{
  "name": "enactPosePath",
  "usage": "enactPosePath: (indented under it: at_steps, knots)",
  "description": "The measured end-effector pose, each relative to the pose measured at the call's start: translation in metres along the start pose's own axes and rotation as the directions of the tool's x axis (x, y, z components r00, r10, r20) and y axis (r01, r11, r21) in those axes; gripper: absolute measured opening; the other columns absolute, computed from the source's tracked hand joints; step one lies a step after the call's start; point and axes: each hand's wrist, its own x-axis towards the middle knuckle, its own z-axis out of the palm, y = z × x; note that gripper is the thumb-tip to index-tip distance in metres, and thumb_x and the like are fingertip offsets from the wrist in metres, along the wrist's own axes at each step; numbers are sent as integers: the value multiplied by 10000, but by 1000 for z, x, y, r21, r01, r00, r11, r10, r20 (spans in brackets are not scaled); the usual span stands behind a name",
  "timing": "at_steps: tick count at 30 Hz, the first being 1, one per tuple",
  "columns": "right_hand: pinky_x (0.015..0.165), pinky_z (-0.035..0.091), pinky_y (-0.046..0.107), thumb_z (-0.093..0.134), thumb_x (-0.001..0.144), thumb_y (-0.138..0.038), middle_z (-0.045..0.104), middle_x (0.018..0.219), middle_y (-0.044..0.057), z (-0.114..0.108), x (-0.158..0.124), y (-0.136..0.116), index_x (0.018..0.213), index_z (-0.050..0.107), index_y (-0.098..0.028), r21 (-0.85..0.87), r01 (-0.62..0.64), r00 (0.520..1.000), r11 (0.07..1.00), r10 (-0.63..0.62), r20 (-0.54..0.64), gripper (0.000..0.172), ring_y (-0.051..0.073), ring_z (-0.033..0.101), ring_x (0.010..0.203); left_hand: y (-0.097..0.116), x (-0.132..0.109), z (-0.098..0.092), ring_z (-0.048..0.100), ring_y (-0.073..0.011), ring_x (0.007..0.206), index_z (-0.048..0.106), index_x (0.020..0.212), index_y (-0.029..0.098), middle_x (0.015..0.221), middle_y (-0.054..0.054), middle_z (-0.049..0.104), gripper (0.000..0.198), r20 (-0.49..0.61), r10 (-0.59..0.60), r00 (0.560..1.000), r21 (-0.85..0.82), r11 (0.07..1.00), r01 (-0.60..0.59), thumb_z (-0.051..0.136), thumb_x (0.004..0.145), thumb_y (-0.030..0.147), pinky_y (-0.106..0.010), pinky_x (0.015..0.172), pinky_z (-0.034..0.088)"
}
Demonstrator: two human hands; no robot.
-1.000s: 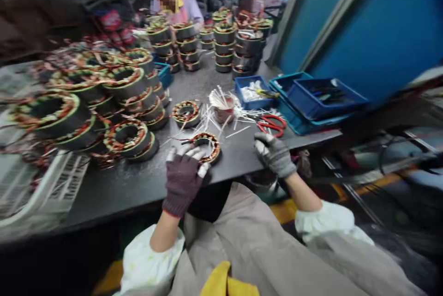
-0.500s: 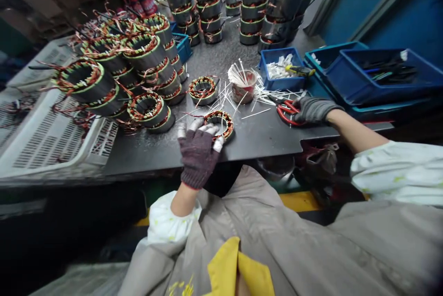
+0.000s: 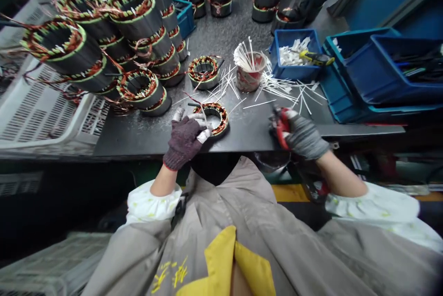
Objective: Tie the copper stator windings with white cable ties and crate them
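Note:
A small motor stator (image 3: 221, 123), a ring wound with copper wire, lies near the table's front edge. My left hand (image 3: 187, 137), in a dark purple glove with white-wrapped fingertips, grips its left rim, fingers reaching into the ring. A white strip and a dark-sleeved lead stand up beside those fingers. Off to the right, my right hand (image 3: 302, 134) in a grey glove is closed around red-handled scissors (image 3: 284, 127), held low by the table edge and blurred by motion. Another stator (image 3: 203, 71) sits just behind the first one.
Stacked stators (image 3: 138, 24) crowd the left, beside a white plastic basket (image 3: 51, 123). A cup (image 3: 249, 77) of white ties stands mid-table, with loose ties scattered around it. Rightward are a blue bin (image 3: 297, 72) holding white pieces and yellow-handled cutters (image 3: 314, 57), and larger blue bins (image 3: 367, 70).
My right hand has picked up the scissors and brought them left and toward me. The left hand's fingers have closed in on the stator's rim. The camera view has tilted down.

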Motion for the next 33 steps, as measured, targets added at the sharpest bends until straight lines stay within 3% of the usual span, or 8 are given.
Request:
enactPosePath:
  at_steps: [5,8,18,23,26,30,33]
  knots:
    - [957,589,529,660,811,-639,720,1145,233,40,20,-44,1198,679,-64,-262,199,973,944,-158,167,693,368,690,1016,0,-3,4,712,-230,1255,720,974,264,1091,-16,816,197,-31,7,999,-3,1000,-7,577,1013,394,-571,1370,175]
    - [1036,556,512,694,819,-671,697,1227,241,51,31,-63,1251,656,-54,-316,228,966,921,-174,190,755,372,675,1089,-1,-3,6,720,-233,1243,718,964,266,1045,-8,820,204,-54,16,998,-9,1000,-16,570,1014,398,-569,1368,180]
    - [1011,540,493,727,817,-663,706,1230,242,46,32,-76,1231,671,-71,-369,230,961,900,-149,235,724,387,669,1105,2,-5,7,714,-242,1249,708,957,270,1045,-12,811,170,-68,-6,998,-25,1000,4,582,1004,374,-573,1354,212]
    - [838,544,412,610,951,-581,761,1073,180,29,29,-82,1232,684,-121,-398,120,931,910,37,364,544,339,723,944,1,-5,10,720,-241,1233,706,962,269,1021,-8,812,179,-97,7,995,-45,999,-11,585,1012,392,-564,1340,220]
    - [821,534,403,591,970,-604,761,1082,199,21,34,-89,1261,670,-110,-474,25,923,880,162,349,579,349,731,949,0,-5,11,722,-242,1223,711,958,270,1018,-6,810,195,-104,0,995,-45,999,-4,573,1013,396,-565,1335,220]
    - [883,547,432,629,947,-642,737,1216,247,23,52,-102,1323,638,-107,-518,41,917,854,174,359,654,388,724,1054,2,-5,9,718,-243,1233,714,952,268,1030,-8,814,209,-83,-11,997,-49,999,7,560,1009,397,-567,1329,235]
    - [842,562,455,592,976,-632,748,1164,253,24,60,-105,1279,650,-105,-576,60,895,815,212,394,610,404,739,1011,4,-5,9,717,-246,1238,715,949,272,1022,-7,819,207,-81,-28,996,-73,997,22,560,1009,397,-568,1338,230]
